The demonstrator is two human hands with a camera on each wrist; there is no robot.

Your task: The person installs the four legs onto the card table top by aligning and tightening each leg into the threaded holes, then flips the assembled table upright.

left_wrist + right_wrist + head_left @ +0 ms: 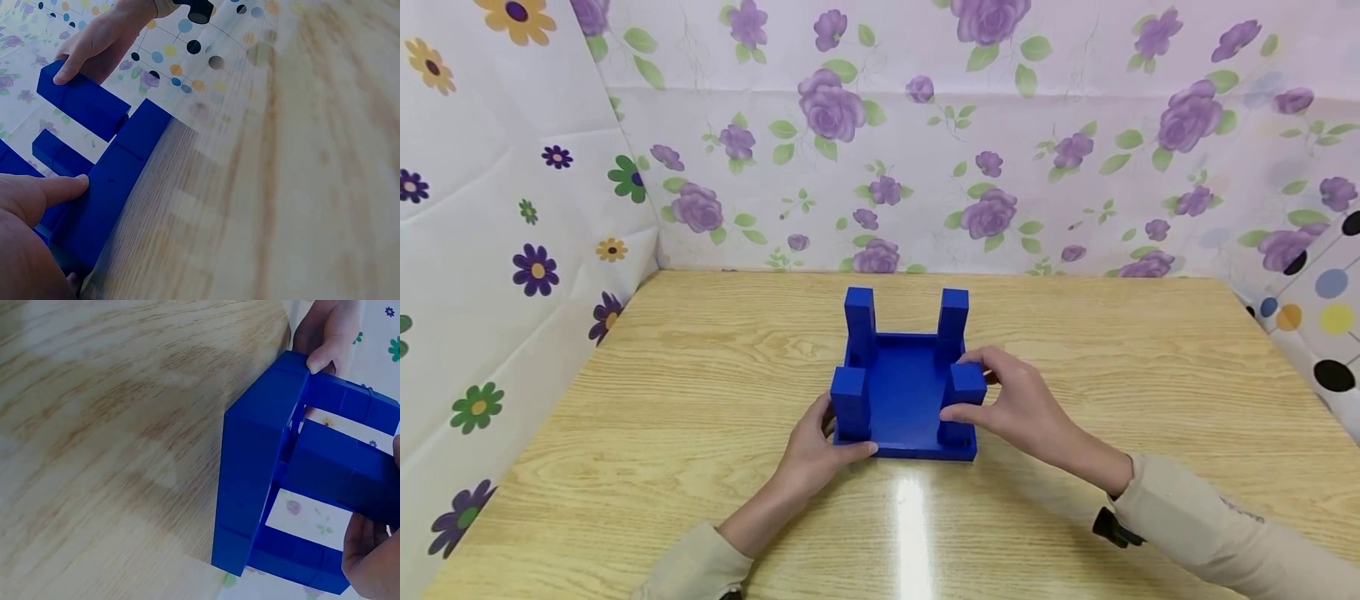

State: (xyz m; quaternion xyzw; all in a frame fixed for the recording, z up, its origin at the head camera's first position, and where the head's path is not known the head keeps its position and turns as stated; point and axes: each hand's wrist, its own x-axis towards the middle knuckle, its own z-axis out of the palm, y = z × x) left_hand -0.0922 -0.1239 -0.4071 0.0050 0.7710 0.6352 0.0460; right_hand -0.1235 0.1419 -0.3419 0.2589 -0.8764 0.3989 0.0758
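A square blue tray (pixel 908 404) with a low rim lies on the table, with blue posts standing at its corners. My left hand (pixel 811 457) grips the near left corner, thumb along the front rim and fingers on the outer side beside the near left post (pixel 850 404). Between thumb and fingers, my right hand (pixel 1026 408) holds the near right post (pixel 967 382) upright at its corner. In the left wrist view, the lower end of this held post (pixel 84 100) is right at the rim, with a narrow gap showing. The right wrist view shows the tray's outer wall (pixel 247 481).
Two more blue posts, far left (pixel 860 317) and far right (pixel 954 317), rise from the back corners. The wood-grain table (pixel 700 375) extends all around. Flower-printed cloth (pixel 925 167) hangs behind and at the left; dotted cloth (pixel 1330 317) is at the right.
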